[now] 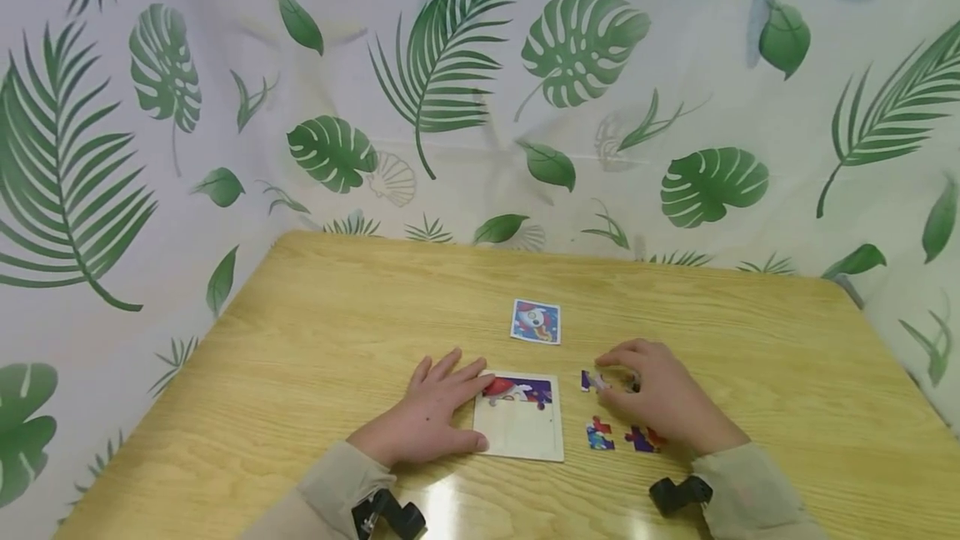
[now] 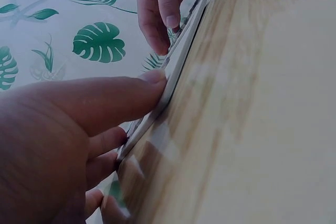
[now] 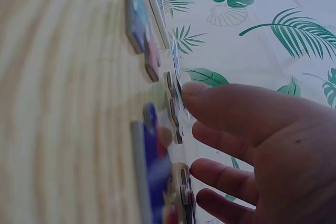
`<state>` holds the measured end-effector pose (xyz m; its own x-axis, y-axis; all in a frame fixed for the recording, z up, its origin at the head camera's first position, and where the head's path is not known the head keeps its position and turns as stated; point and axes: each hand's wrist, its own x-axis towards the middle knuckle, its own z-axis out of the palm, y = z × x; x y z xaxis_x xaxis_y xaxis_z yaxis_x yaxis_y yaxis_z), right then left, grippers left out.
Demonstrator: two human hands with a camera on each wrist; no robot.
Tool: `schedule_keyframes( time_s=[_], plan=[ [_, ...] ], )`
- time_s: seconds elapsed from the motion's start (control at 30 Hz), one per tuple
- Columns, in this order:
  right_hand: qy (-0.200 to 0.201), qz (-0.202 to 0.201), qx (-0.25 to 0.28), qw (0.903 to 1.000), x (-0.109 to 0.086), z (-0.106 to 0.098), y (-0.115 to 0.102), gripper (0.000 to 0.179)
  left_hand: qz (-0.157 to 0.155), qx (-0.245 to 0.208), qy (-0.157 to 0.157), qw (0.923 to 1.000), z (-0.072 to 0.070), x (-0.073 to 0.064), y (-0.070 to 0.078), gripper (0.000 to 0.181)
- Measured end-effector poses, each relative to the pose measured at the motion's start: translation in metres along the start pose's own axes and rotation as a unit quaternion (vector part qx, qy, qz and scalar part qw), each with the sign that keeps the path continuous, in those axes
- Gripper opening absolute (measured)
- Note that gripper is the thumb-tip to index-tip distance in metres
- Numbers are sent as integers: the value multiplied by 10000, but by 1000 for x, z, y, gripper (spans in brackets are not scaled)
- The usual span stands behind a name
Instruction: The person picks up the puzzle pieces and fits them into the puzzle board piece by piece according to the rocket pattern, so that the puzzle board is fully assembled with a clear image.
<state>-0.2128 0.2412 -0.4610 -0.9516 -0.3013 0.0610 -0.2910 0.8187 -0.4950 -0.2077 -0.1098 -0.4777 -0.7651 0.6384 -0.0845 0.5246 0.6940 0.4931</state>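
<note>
Head view: left hand point(image 1: 429, 415), spread, overlaps board point(image 1: 523, 432); right hand point(image 1: 662, 390), loosely parted, obscures pieces point(image 1: 639, 440).

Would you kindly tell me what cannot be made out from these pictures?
Head view: part of the left edge of the square cream puzzle board, covered by the left hand.
Head view: whatever lies beneath the right hand, which covers it.
Head view: finer details of the small square blue-and-red picture card, too small.
Left wrist view: the board's picture, seen nearly edge-on.
Right wrist view: the flat purple jigsaw piece, blurred and cut off by the bottom edge.
</note>
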Motion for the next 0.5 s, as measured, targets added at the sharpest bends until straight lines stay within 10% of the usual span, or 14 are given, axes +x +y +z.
schedule_keyframes(
  time_s=[0.5],
  plan=[
    [55, -56, -340, 9994, 1, 5, 4, 28, 33, -156, 46, 9999, -2, 0, 1, 88]
  ],
)
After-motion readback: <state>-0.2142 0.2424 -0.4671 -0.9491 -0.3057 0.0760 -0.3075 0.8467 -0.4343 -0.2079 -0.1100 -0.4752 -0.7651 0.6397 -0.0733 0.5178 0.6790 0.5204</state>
